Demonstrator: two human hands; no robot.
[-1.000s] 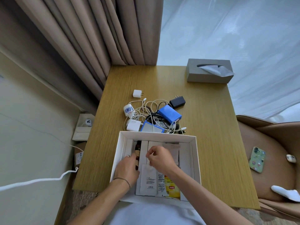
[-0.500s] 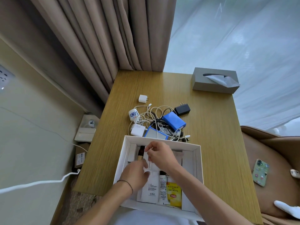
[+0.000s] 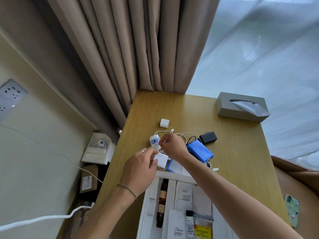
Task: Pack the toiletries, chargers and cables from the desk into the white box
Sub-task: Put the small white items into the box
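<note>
Charger step: my left hand (image 3: pixel 140 167) pinches the white charger (image 3: pixel 161 159) beyond the box (image 3: pixel 148 195); my right hand (image 3: pixel 174 146) pinches its cable (image 3: pixel 183 134) (tangled), needing freeing next.

The desk (image 3: pixel 241 152) at centre frame is honey-yellow wood with a fine straight grain. On it lie a plain white charger (image 3: pixel 164 122), a white charger with a blue floral print (image 3: pixel 154 141), a black adapter (image 3: pixel 208 137) and a bright blue pack (image 3: pixel 200 151). At lower centre, the white box (image 3: pixel 146 204) holds a dark brown bottle (image 3: pixel 162 202) and a yellow sachet (image 3: pixel 202 232). The tissue box (image 3: pixel 240 107) at upper right is grey; the curtain (image 3: pixel 120 49) at the top is taupe.
</note>
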